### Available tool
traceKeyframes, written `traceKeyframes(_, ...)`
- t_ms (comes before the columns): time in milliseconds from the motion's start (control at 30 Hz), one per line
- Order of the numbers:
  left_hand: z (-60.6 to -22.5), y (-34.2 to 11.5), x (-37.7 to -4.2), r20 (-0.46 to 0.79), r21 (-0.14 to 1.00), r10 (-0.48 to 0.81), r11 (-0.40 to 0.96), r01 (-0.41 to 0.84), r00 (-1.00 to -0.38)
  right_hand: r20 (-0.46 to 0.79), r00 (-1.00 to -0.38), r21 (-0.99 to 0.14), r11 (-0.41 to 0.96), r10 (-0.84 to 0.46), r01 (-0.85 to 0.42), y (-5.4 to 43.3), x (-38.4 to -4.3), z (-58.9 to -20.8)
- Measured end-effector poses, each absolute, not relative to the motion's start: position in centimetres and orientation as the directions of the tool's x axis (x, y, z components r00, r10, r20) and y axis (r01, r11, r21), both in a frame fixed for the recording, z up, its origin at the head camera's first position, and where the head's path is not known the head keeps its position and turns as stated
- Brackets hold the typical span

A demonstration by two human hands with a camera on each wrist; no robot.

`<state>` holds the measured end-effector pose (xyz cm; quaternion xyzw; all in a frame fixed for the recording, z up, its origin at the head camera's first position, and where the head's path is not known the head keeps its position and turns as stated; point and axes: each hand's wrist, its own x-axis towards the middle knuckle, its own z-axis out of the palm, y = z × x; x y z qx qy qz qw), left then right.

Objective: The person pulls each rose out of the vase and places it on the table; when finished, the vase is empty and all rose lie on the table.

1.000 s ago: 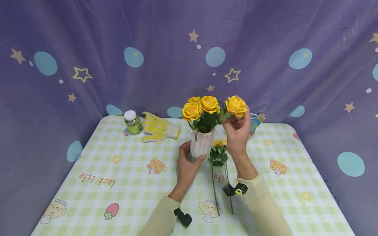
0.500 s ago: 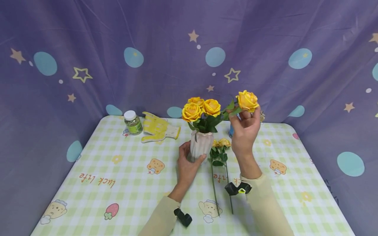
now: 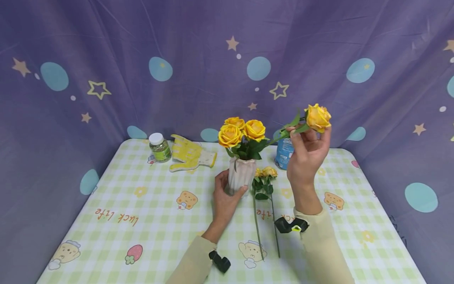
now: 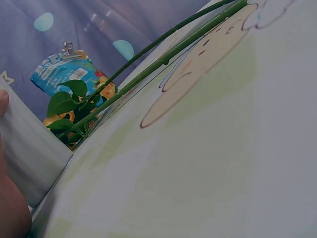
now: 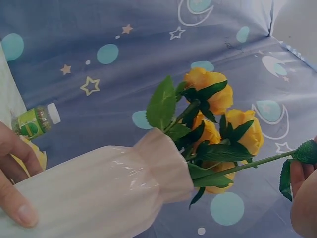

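Note:
My left hand (image 3: 227,201) grips the pale ribbed vase (image 3: 242,173) low on its side, thumb in front. Several yellow roses (image 3: 230,135) stand in it. Up and to the right, my right hand (image 3: 307,157) pinches another yellow rose (image 3: 318,117) just below its bloom. In the right wrist view that rose's green stem (image 5: 247,163) slants from the vase mouth toward the fingers (image 5: 297,176), with the lower end hidden inside the vase. Two yellow roses (image 3: 269,172) lie on the table right of the vase, stems pointing toward me.
A white-lidded jar (image 3: 160,148) and a yellow-and-white glove (image 3: 191,154) sit at the back left of the checked table (image 3: 156,236). Behind my right hand is a blue bag (image 3: 283,153); the left wrist view shows a clip (image 4: 68,49) on it. A purple curtain (image 3: 198,59) surrounds the table.
My right hand has moved right and slightly up with the rose, drawing its bloom away from the others. More of the blue bag shows. My left hand and the vase have stayed put.

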<state>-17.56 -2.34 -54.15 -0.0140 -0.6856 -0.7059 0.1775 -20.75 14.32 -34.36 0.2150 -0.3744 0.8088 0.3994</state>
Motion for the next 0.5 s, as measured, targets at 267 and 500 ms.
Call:
traceKeyframes(267,-54.3,-2.4,-17.6,0.274,0.961,-0.231,0.015,0.278,-0.934,0.618,-0.580,-0.378,-0.447,0.531,-0.811,15.2,-20.5,-33.7)
traceKeyframes(500,-54.6,-2.4,-17.7,0.265,0.963,-0.227,0.017,0.268,-0.937,0.565,-0.588,-0.347,-0.480,0.579,-0.806,16.9,-20.3,-33.3)
